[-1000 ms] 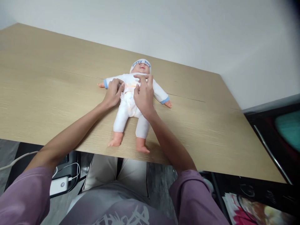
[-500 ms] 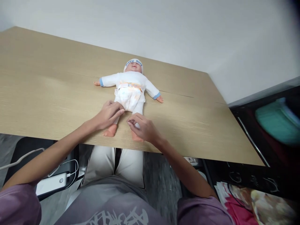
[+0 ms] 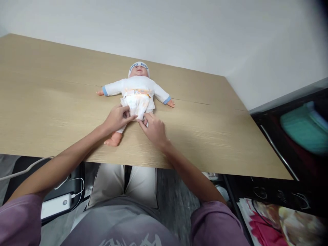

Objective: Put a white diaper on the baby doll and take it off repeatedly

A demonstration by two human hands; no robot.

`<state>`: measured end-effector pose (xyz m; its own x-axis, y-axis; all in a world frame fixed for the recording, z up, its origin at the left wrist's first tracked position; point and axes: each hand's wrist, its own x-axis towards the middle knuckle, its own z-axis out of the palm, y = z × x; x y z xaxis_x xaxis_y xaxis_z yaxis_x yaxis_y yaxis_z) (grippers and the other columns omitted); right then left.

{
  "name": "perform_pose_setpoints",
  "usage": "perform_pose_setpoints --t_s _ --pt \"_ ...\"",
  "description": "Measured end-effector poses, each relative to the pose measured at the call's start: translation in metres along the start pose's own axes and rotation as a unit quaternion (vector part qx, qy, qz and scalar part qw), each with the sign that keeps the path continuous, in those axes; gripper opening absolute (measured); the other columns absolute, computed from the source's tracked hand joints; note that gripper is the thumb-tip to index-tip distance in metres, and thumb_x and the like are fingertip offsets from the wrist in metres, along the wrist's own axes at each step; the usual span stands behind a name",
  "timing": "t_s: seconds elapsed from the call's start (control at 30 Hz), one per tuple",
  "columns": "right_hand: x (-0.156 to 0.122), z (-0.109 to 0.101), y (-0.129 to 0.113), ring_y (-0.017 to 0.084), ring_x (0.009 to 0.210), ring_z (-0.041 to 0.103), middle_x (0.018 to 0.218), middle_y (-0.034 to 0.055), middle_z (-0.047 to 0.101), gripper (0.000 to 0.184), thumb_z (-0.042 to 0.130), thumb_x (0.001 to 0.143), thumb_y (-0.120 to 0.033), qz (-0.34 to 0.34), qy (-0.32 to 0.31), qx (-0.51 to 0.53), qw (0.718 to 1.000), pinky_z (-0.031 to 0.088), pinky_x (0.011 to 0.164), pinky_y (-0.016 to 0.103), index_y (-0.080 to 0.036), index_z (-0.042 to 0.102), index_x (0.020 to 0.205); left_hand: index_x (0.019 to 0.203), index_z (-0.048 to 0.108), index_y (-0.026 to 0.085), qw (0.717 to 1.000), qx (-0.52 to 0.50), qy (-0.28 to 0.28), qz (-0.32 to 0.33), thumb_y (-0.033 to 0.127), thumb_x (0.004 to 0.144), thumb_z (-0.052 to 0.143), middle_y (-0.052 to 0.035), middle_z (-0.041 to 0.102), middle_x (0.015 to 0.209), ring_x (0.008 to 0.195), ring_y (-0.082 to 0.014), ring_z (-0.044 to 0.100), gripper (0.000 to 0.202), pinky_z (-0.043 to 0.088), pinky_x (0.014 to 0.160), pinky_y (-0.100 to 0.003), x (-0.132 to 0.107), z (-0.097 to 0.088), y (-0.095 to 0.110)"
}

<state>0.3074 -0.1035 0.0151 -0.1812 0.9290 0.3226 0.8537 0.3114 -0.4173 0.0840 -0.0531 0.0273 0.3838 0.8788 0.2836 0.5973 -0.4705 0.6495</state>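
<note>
A baby doll (image 3: 137, 83) in a white suit with blue cuffs and a white cap lies on its back on the wooden table (image 3: 51, 102), arms spread. A white diaper (image 3: 137, 104) shows at its waist. My left hand (image 3: 116, 118) grips the doll's left-side trouser leg near the hip, fingers curled on the cloth. Just below the diaper, my right hand (image 3: 152, 128) pinches the other trouser leg and covers most of it. One bare doll foot (image 3: 112, 140) sticks out under my left hand.
The table's near edge runs just below my hands, with my lap under it. A white power bank with cables (image 3: 55, 205) lies on the floor at left. A dark shelf with a teal item (image 3: 304, 128) stands at right. A white wall backs the table.
Both hands went from the doll's chest down to its feet, then came back up to the hips just under the diaper. The diaper is now uncovered. The camera view shifted slightly.
</note>
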Motion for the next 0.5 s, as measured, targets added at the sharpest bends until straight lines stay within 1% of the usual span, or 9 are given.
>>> perform_pose_setpoints --t_s 0.07,0.13,0.17,0.23,0.3,0.33,0.37,0.4,0.5 --pt "0.0009 0.0014 -0.0005 0.023 0.084 0.068 0.102 0.0068 0.076 0.026 0.065 0.116 -0.041 0.004 0.0 -0.005 1.0 0.037 0.068 0.033 -0.022 0.074 0.101 0.074 0.052 0.025 1.0 -0.004 0.002 0.007 0.055 0.101 0.075 -0.0027 0.062 0.074 0.084 -0.0262 0.056 0.047 0.044 0.082 -0.04 0.0037 -0.0014 -0.0026" --pt "0.0002 0.0017 0.0 0.024 0.088 0.07 0.109 0.0075 0.076 0.024 0.065 0.116 -0.041 0.004 0.011 0.005 1.0 0.04 0.069 0.033 -0.023 0.075 0.104 0.075 0.053 0.024 1.0 -0.01 0.007 0.019 0.054 0.101 0.075 -0.0035 0.063 0.078 0.088 -0.0272 0.058 0.045 0.046 0.086 -0.041 0.0041 -0.0021 -0.0046" --pt "-0.0006 0.0017 0.0001 0.024 0.091 0.071 0.113 0.0081 0.076 0.022 0.066 0.115 -0.041 0.002 0.02 0.013 1.0 0.041 0.07 0.034 -0.023 0.076 0.106 0.076 0.055 0.024 0.999 -0.013 0.008 0.028 0.053 0.102 0.074 -0.0045 0.066 0.083 0.092 -0.0276 0.059 0.044 0.047 0.089 -0.042 0.0034 -0.0024 -0.0051" --pt "-0.0024 0.0013 -0.0003 0.026 0.097 0.073 0.121 0.0092 0.076 0.02 0.068 0.113 -0.041 -0.001 0.037 0.034 0.999 0.045 0.073 0.035 -0.023 0.077 0.111 0.083 0.061 0.023 0.999 -0.022 0.01 0.049 0.051 0.104 0.072 -0.0076 0.072 0.101 0.102 -0.029 0.063 0.037 0.049 0.099 -0.044 0.0011 -0.0028 -0.0048" --pt "-0.0037 0.0008 -0.0018 0.027 0.103 0.075 0.127 0.0098 0.077 0.019 0.07 0.112 -0.041 0.001 0.047 0.059 0.997 0.049 0.078 0.036 -0.023 0.077 0.114 0.093 0.066 0.022 0.998 -0.029 0.016 0.062 0.049 0.107 0.07 -0.0113 0.073 0.12 0.113 -0.0308 0.064 0.031 0.049 0.108 -0.046 -0.0011 -0.0029 -0.0032" --pt "-0.0039 0.0004 -0.0027 0.028 0.104 0.075 0.129 0.0097 0.077 0.019 0.07 0.112 -0.042 0.004 0.047 0.072 0.996 0.05 0.079 0.036 -0.024 0.076 0.115 0.096 0.067 0.022 0.997 -0.03 0.019 0.062 0.048 0.108 0.069 -0.0124 0.073 0.126 0.117 -0.0316 0.064 0.029 0.049 0.11 -0.047 -0.0017 -0.0028 -0.0022" --pt "-0.0038 0.0001 -0.0036 0.028 0.104 0.076 0.13 0.0094 0.078 0.019 0.07 0.112 -0.042 0.009 0.044 0.082 0.996 0.05 0.08 0.037 -0.024 0.076 0.115 0.098 0.067 0.022 0.997 -0.03 0.019 0.061 0.048 0.109 0.068 -0.0125 0.073 0.127 0.118 -0.0318 0.064 0.028 0.048 0.11 -0.048 -0.0021 -0.0026 -0.0014" --pt "-0.0034 -0.0004 -0.0043 0.028 0.102 0.076 0.128 0.009 0.079 0.019 0.071 0.111 -0.042 0.016 0.039 0.091 0.995 0.05 0.08 0.037 -0.024 0.075 0.115 0.097 0.066 0.022 0.998 -0.028 0.015 0.059 0.048 0.109 0.067 -0.0117 0.074 0.122 0.115 -0.0315 0.064 0.029 0.049 0.108 -0.048 -0.0022 -0.0024 -0.001" --pt "-0.0014 -0.0026 -0.0045 0.027 0.09 0.076 0.113 0.0065 0.082 0.021 0.075 0.106 -0.045 0.052 0.017 0.114 0.992 0.048 0.076 0.037 -0.026 0.073 0.114 0.091 0.06 0.023 0.999 -0.024 0.004 0.039 0.05 0.108 0.068 -0.006 0.068 0.096 0.097 -0.0281 0.059 0.033 0.047 0.093 -0.044 -0.0013 -0.0024 -0.0037"
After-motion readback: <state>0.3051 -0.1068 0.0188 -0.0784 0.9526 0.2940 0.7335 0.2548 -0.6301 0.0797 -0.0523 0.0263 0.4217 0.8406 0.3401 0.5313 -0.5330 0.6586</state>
